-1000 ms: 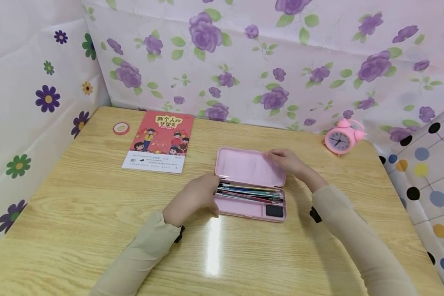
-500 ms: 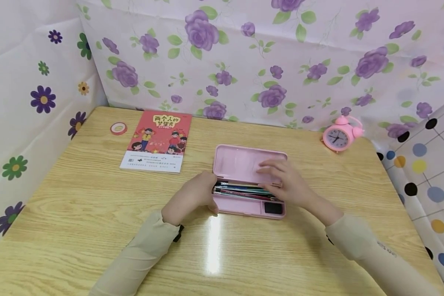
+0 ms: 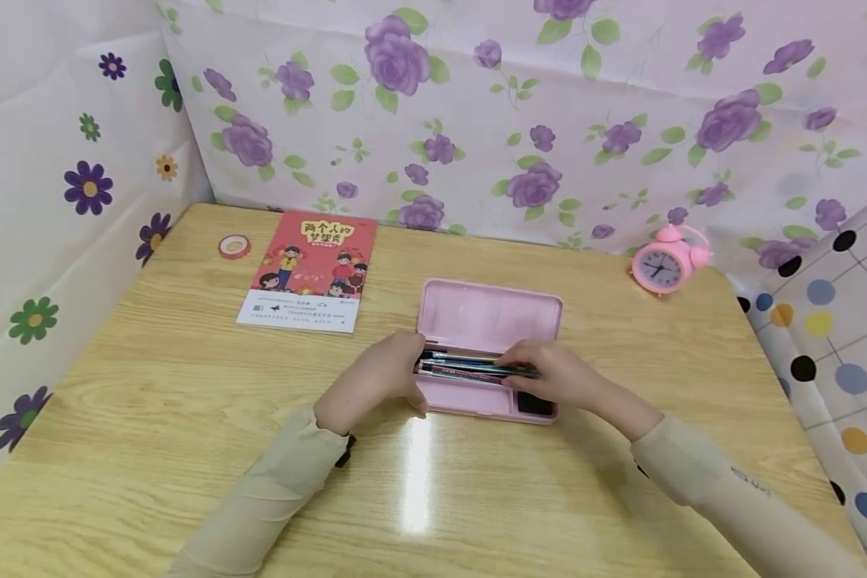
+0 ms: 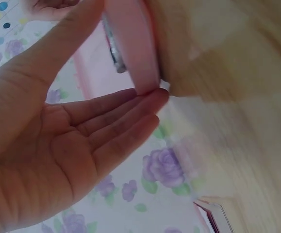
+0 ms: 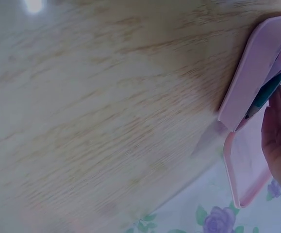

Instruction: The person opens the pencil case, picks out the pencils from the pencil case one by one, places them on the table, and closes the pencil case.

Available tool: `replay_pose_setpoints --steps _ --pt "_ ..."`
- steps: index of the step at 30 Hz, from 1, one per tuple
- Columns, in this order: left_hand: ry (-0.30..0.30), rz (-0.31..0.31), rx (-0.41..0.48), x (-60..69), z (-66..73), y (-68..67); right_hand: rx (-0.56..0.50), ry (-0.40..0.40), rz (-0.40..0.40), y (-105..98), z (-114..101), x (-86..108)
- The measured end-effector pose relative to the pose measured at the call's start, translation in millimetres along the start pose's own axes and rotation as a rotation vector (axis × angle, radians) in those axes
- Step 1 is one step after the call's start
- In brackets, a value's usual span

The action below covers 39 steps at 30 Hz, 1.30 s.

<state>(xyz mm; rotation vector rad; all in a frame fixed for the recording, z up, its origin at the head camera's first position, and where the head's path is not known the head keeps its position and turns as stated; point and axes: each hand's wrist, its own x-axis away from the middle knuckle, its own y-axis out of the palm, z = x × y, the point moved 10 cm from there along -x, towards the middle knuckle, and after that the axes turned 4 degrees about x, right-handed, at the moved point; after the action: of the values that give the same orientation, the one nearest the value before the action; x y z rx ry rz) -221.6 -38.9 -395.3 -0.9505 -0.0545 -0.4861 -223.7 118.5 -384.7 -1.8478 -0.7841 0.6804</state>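
A pink pencil case lies on the table with its lid folded back. Several pencils fill the rear compartment, and a black eraser sits at the front right. My left hand holds the case's left end between thumb and fingers; the left wrist view shows those fingers against the pink wall. Over the pencils, my right hand pinches some of them at their right part. In the right wrist view a green pencil lies between its thumb and fingers, partly cut off by the frame.
A red and white book lies at the back left, beside a small roll of tape. A pink alarm clock stands at the back right. Flowered cloth rises behind the table.
My right hand has left the lid's right edge, come down toward the front and drawn its fingers together on the pencils. The left hand keeps its hold on the case.
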Motion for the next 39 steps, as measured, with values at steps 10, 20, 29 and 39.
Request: replay_pose_setpoints --steps 10,20,29,39 --pt "0.100 -0.014 0.066 0.1 -7.3 3.6 0.012 -0.020 -0.010 3.3 -1.5 -2.4" --pt "0.106 -0.058 0.091 4.7 -12.5 6.5 -0.035 0.038 -0.006 6.0 2.6 -3.4" --pt "0.121 -0.074 0.041 3.8 -5.9 3.2 -0.064 0.113 -0.063 11.7 4.8 -6.5" --pt "0.101 -0.082 0.040 0.8 -4.5 4.1 -0.001 0.111 -0.073 7.5 6.7 -3.2"
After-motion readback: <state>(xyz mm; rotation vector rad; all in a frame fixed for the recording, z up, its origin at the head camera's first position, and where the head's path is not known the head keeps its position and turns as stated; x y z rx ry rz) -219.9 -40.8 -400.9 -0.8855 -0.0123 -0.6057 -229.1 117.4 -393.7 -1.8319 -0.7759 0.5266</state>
